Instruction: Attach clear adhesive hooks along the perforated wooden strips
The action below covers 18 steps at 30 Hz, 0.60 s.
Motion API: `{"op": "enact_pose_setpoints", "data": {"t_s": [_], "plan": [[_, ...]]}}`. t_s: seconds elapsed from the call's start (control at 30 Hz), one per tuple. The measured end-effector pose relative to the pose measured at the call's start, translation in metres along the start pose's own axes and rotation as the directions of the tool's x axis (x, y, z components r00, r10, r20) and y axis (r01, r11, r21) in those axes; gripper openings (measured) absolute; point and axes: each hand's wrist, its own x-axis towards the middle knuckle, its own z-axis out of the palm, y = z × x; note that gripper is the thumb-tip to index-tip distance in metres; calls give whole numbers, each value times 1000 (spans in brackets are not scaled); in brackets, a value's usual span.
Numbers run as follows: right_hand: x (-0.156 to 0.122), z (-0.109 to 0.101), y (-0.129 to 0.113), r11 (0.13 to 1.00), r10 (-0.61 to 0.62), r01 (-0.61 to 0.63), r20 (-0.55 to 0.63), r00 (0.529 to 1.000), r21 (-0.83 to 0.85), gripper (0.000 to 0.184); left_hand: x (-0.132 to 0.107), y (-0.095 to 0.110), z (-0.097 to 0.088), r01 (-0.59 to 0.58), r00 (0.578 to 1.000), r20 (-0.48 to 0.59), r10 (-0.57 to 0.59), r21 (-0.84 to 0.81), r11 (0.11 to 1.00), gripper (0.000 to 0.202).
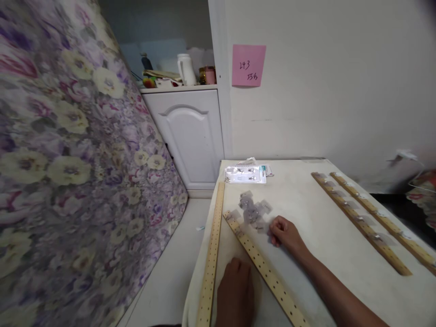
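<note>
A wooden strip with a row of holes [265,272] lies slantwise on the white table [306,200]. My left hand [235,293] rests beside its near part, fingers curled down on the tabletop, touching the strip's left side. My right hand [284,231] lies just right of the strip, fingers curled at a small clear hook piece from the pile of clear adhesive hooks [254,211]. One clear hook sits on the strip's far end [232,215]. A second holed wooden strip [211,259] runs along the table's left edge.
A blister pack of hooks [245,174] lies at the table's far left. Two wooden strips with hooks fixed on them [368,225] lie at the right. A floral mattress [68,172] leans at left, a white cabinet [190,136] behind, a pink note [248,65] on the wall.
</note>
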Motion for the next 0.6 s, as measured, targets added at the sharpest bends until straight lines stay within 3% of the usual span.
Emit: {"op": "enact_pose_setpoints", "data": {"t_s": [0.1, 0.2, 0.33, 0.6], "plan": [[-2, 3, -5, 992, -10, 5, 37, 999, 130, 22, 2, -1, 2, 11, 1000, -3, -11, 1, 1000, 28], [-5, 12, -7, 971, -19, -20, 156, 988, 240, 28, 3, -2, 4, 16, 1000, -14, -16, 8, 1000, 28], [-8, 26, -5, 974, -12, -50, 270, 963, 219, 25, 3, -2, 7, 43, 999, -27, -43, 12, 999, 33], [-15, 28, -2, 988, -1, -43, 283, 959, 149, 20, 2, -5, 17, 26, 997, -71, -21, 61, 998, 49]]}}
